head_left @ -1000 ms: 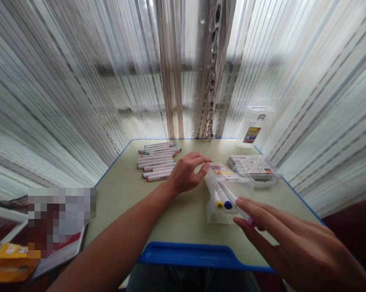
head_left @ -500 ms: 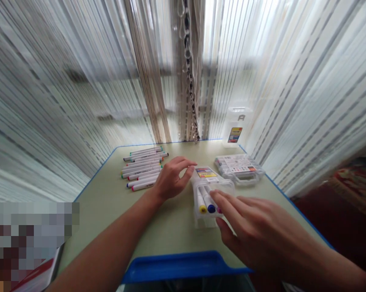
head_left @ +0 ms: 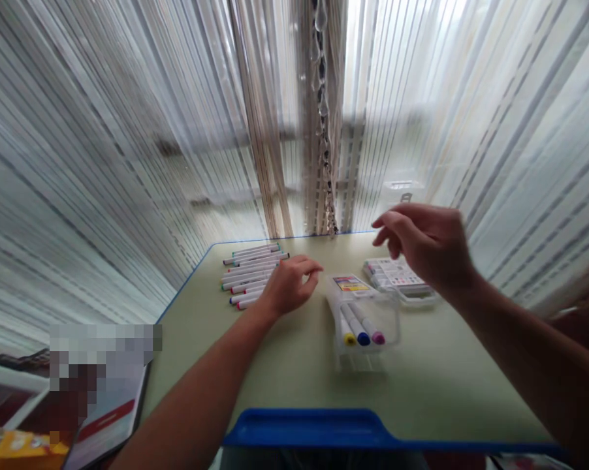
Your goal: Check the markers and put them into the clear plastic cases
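Observation:
A clear plastic case (head_left: 392, 320) lies on the table with its open end facing me. Inside it are three white markers with coloured ends: a yellow-ended marker (head_left: 349, 338), a blue-ended marker (head_left: 363, 337) and a purple-ended marker (head_left: 378, 337). Left of the case, my left hand (head_left: 289, 287) hovers with its fingers loosely bent and a gap between thumb and forefinger, holding nothing. A row of white markers (head_left: 250, 267) lies beside it, partly hidden behind the hand. My right hand (head_left: 424, 241) is raised at the right, empty, fingers loosely curled and apart.
A second clear case (head_left: 390, 274) with a printed label lies under my right hand. Behind, a clear upright panel (head_left: 403, 189) is mostly covered by that hand. The table has a blue front lip (head_left: 307, 427). String curtains (head_left: 201, 130) hang behind; a yellow packet (head_left: 27, 447) is at lower left.
My right hand has let go of the purple-ended marker, now in the case beside the blue one, and has moved up and away. My left hand has stayed about where it was.

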`<state>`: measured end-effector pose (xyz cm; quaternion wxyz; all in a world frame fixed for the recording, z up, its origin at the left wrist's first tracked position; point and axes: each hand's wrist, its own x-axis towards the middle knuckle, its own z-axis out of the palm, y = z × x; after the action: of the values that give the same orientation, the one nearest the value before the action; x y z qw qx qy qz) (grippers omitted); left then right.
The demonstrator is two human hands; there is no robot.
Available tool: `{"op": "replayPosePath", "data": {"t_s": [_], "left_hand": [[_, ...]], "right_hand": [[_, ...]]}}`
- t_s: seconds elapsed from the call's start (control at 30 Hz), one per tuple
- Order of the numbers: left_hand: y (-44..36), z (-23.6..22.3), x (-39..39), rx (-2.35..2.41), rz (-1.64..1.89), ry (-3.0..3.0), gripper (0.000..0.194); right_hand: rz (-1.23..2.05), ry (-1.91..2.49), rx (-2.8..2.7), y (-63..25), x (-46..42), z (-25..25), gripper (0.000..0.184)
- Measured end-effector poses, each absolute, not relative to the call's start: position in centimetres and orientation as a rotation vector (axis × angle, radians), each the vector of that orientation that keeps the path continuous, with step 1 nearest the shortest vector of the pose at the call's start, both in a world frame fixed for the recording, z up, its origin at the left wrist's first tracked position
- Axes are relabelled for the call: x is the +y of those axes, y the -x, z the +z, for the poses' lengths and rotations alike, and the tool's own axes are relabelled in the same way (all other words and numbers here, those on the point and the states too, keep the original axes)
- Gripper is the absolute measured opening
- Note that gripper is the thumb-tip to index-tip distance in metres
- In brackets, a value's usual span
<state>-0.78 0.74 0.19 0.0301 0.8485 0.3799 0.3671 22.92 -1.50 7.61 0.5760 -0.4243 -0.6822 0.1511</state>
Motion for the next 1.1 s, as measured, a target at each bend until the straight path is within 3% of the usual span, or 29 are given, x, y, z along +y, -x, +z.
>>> {"op": "replayPosePath", "data": {"t_s": [0.07, 0.13, 0.43, 0.73, 0.9, 1.0, 1.1], "left_hand": [[2.1, 0.6, 1.4, 1.291, 1.167, -2.599, 0.020], [3.6, 1.0, 2.0, 1.444, 1.153, -2.557, 0.019], [5.8, 2.8, 1.8, 1.448, 0.631, -2.454, 0.008], [4.5, 3.3, 0.3, 1.338, 0.346, -2.603, 0.014], [3.9, 3.1, 0.2, 1.370, 0.150, -2.637, 0.028], [3.6, 3.4, 0.1, 1.315, 0.208, -2.616, 0.029], [3.5, 3.9, 0.1, 1.315, 0.491, -2.542, 0.028]], "right_hand": [[0.710, 1.046, -1.486, -22.1, 2.1, 6.1, 0.024], [0.821, 1.124, -1.374, -21.9, 4.1, 4.2, 0.024], [0.288, 1.271, -1.803, -23.9, 3.4, 0.7, 0.030], [0.277, 1.270, -1.892, -23.9, 3.9, 0.0, 0.030], [0.320, 1.189, -1.907, -23.8, 4.2, -0.4, 0.031], [0.329, 1.167, -1.906, -23.8, 4.3, -0.4, 0.031], [0.333, 1.156, -1.910, -23.8, 4.1, -0.2, 0.031]]}}
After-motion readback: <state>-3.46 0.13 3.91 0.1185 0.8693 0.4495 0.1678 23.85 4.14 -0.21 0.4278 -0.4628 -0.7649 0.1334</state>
